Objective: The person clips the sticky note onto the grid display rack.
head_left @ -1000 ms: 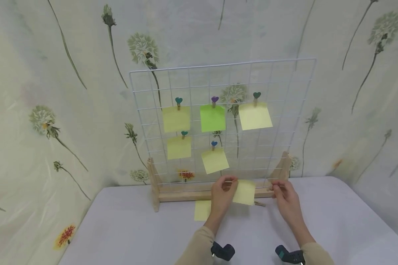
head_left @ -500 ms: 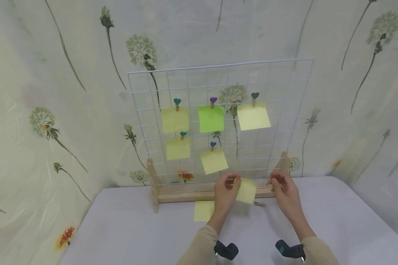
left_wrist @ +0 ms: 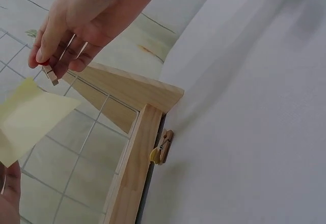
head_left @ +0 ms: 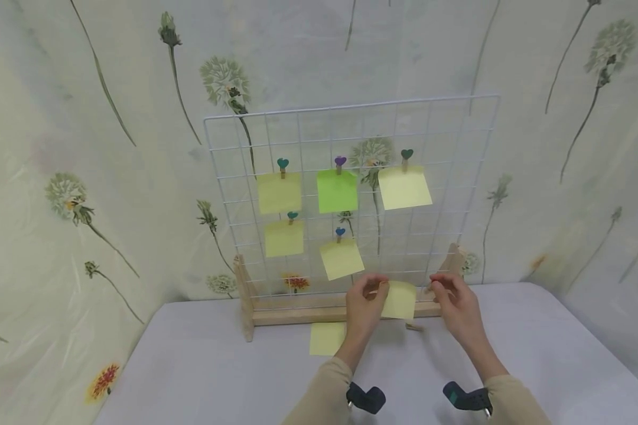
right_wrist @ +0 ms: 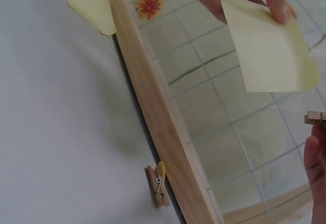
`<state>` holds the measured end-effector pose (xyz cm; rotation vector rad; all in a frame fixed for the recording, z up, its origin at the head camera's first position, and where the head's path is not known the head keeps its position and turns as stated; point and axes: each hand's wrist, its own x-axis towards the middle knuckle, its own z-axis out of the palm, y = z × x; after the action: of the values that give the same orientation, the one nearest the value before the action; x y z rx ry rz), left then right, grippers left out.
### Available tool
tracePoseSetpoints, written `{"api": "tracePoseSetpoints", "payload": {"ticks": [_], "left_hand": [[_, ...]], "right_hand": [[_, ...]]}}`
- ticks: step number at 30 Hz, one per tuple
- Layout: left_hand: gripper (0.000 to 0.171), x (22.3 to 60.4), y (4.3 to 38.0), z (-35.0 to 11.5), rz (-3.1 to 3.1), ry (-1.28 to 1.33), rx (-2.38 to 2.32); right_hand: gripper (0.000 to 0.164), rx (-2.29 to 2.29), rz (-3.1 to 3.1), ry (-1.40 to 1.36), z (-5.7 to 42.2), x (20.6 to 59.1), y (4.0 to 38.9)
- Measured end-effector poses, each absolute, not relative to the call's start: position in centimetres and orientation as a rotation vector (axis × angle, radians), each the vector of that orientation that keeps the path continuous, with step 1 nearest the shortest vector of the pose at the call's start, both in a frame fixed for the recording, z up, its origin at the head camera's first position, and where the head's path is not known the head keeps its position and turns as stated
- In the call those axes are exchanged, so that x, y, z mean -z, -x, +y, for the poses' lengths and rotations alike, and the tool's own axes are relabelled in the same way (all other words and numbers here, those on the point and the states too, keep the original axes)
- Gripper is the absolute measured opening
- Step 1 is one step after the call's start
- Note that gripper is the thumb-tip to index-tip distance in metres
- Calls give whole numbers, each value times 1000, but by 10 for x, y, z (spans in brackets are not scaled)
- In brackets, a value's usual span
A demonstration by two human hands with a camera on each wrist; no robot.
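In the head view my left hand (head_left: 365,304) pinches a pale yellow sticky note (head_left: 399,300) by its left edge, in front of the low part of a white wire grid (head_left: 351,108). To the right, my right hand (head_left: 459,307) pinches a small wooden clothespin (left_wrist: 50,73) with a red top between thumb and fingertips, seen best in the left wrist view. A short space separates this clothespin from the note. Another clothespin (right_wrist: 158,185), with a yellow top, lies on the table by the wooden base bar (head_left: 298,316).
Five notes hang on the grid from heart-topped clothespins, among them a green note (head_left: 337,191). A loose yellow note (head_left: 326,339) lies on the white table (head_left: 207,366), partly behind my left forearm. Wooden feet (head_left: 243,298) hold the grid upright before a floral cloth.
My left hand has moved slightly right and up with the note, which now hangs higher over the base bar. My right hand has shifted a little up, and the space between the hands is smaller.
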<state>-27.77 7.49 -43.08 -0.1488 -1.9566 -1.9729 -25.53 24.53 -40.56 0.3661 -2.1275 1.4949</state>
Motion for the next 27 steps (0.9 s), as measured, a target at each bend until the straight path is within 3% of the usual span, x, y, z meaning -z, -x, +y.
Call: {"api": "tracePoseSetpoints", "payload": {"ticks": [27], "left_hand": [[10, 412, 276, 85, -1880, 48, 1995]], "right_hand": [[17, -1391, -2148, -438, 244, 384, 251]]}}
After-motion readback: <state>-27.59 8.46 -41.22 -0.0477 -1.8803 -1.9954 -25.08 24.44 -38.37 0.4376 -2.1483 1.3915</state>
